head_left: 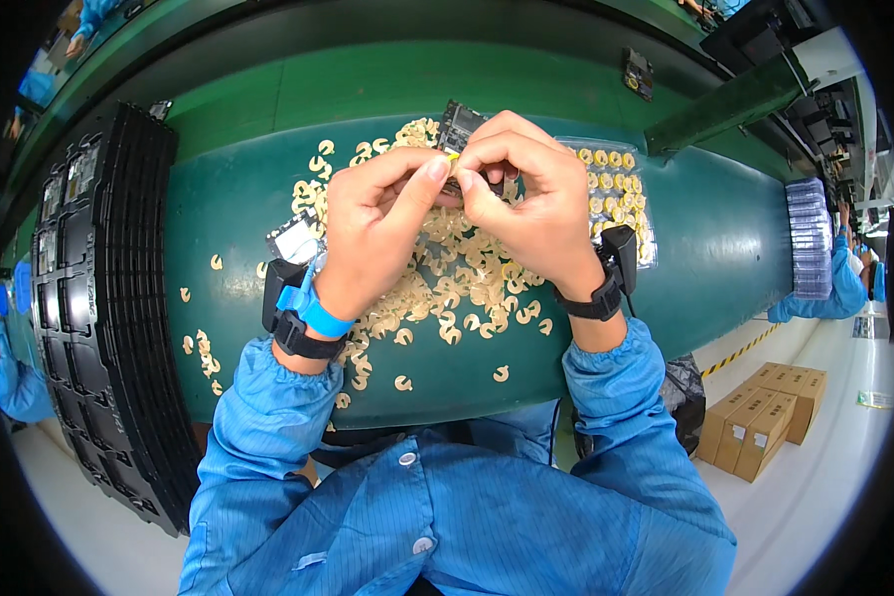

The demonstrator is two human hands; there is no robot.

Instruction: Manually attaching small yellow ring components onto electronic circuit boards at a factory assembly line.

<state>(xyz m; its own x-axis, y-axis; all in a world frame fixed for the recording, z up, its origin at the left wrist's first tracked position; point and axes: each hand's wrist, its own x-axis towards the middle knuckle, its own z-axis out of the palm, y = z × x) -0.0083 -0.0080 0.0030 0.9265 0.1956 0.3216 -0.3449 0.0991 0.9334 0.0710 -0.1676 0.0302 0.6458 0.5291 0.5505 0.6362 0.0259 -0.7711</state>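
My left hand (pixel 375 221) and my right hand (pixel 538 204) meet above the middle of the green table. Thumb and forefinger of each are pinched together at a small yellow piece (pixel 453 157), mostly covered by the fingertips. Just behind the fingers a dark circuit board (pixel 457 125) shows in part; the hands hide the rest, so I cannot tell whether other fingers support it. Below the hands spreads a loose heap of beige C-shaped pieces (pixel 467 278). Right of my right hand lies a clear tray (pixel 649 223) with rows of round yellow parts (pixel 614 183).
A tall stack of black trays (pixel 109 298) stands left. Another board (pixel 293 241) lies by my left wrist, and one more (pixel 639 74) sits far right. Clear trays (pixel 810 238) are stacked at the right end. Cardboard boxes (pixel 760 417) stand on the floor. Other people work nearby.
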